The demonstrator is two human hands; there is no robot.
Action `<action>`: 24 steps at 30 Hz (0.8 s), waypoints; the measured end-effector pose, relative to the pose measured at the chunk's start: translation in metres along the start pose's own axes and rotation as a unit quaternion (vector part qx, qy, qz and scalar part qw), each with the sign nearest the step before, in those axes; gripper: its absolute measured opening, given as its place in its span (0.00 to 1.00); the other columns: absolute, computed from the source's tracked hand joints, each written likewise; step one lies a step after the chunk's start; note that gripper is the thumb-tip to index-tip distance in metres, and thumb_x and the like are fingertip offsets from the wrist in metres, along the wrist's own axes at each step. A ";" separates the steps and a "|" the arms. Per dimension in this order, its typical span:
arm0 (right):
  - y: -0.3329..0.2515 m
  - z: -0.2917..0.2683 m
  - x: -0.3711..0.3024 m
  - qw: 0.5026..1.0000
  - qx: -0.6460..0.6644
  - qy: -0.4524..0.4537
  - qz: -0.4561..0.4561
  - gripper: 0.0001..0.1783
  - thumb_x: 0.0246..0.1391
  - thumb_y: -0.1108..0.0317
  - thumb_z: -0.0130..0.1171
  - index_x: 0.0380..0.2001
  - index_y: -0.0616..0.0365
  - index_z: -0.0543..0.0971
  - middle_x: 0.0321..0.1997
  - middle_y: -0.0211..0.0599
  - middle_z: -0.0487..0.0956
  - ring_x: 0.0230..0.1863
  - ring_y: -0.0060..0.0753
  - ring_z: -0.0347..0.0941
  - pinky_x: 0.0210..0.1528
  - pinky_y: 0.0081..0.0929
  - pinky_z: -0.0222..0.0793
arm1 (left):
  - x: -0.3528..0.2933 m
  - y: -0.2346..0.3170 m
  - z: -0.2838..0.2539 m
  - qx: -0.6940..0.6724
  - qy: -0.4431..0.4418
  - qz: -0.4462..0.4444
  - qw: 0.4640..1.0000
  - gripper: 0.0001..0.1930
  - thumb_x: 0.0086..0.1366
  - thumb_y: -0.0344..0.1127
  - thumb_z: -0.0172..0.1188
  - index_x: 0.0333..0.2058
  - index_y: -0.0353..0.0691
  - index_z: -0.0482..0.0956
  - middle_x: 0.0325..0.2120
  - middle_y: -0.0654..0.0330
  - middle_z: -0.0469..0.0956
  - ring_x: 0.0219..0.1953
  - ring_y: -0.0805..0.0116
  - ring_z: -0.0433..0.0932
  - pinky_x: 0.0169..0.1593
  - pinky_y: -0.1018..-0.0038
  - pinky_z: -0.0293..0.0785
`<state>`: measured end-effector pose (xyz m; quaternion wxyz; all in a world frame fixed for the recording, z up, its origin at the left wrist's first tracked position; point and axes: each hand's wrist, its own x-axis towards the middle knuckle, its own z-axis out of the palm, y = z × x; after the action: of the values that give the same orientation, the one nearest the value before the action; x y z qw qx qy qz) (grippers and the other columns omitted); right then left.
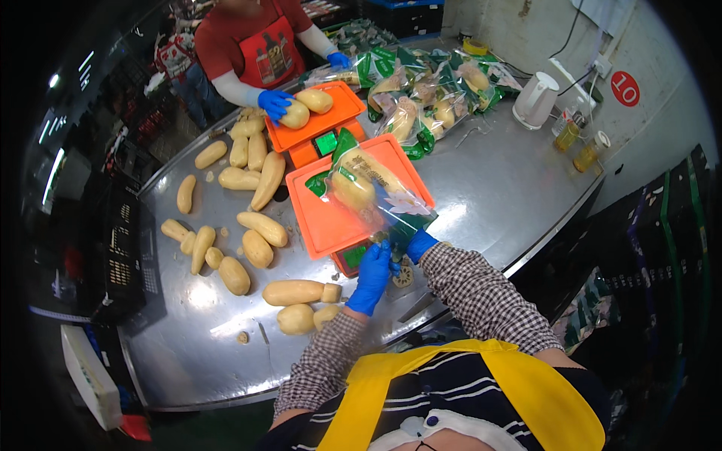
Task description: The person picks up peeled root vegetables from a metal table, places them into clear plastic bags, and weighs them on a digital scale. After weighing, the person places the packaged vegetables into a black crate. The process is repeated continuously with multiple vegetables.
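Note:
A clear plastic bag with green print (402,225) lies slanted over the near orange scale tray (320,229), with peeled lotus root pieces (353,189) inside it. My left hand (371,279), in a blue glove, is closed on the bag's near end. Beside it on the right, my blue-gloved right hand (421,244) holds the same end; its fingers are partly hidden by the bag. Just below the tray, the green display of the scale (354,258) shows beside my left hand. A cut lotus root slice (404,276) lies between my wrists.
Several loose peeled lotus roots (257,249) lie on the metal table (195,338) to the left. A knife (417,307) rests near my right forearm. Across the table, a co-worker's gloved hand (275,105) touches lotus root on another orange scale (331,113). Filled bags (444,94) and a kettle (535,100) stand beyond.

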<state>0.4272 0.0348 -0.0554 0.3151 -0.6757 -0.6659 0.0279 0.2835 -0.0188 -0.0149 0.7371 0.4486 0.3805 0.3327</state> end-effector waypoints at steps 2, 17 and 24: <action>-0.028 -0.037 -0.002 0.997 -0.078 -0.019 -0.013 0.18 0.51 0.61 0.45 0.46 0.48 0.71 0.48 0.31 0.72 0.49 0.32 0.66 0.52 0.33 0.60 | 0.001 -0.003 -0.013 0.008 -0.009 0.003 1.000 0.14 0.63 0.43 0.48 0.27 0.37 0.71 0.16 0.63 0.69 0.14 0.75 0.70 0.18 0.80 0.68; -0.044 -0.089 -0.018 0.996 -0.066 0.047 -0.040 0.18 0.52 0.53 0.43 0.41 0.48 0.73 0.40 0.30 0.75 0.42 0.29 0.70 0.52 0.35 0.61 | 0.070 0.130 -0.065 0.284 0.172 0.273 0.903 0.17 0.61 0.43 0.52 0.25 0.32 0.71 0.21 0.60 0.73 0.26 0.77 0.69 0.29 0.78 0.64; -0.007 -0.038 -0.005 0.999 -0.028 0.035 -0.024 0.20 0.49 0.57 0.47 0.45 0.48 0.72 0.46 0.31 0.72 0.48 0.32 0.67 0.47 0.31 0.64 | 0.176 0.152 -0.065 0.258 0.046 0.123 0.957 0.21 0.54 0.46 0.60 0.36 0.31 0.73 0.30 0.58 0.75 0.34 0.71 0.73 0.38 0.78 0.68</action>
<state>0.4379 0.0150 -0.0233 0.3195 -0.6687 -0.6710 -0.0216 0.2908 0.2119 0.0578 0.5318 0.6506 0.4290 0.3316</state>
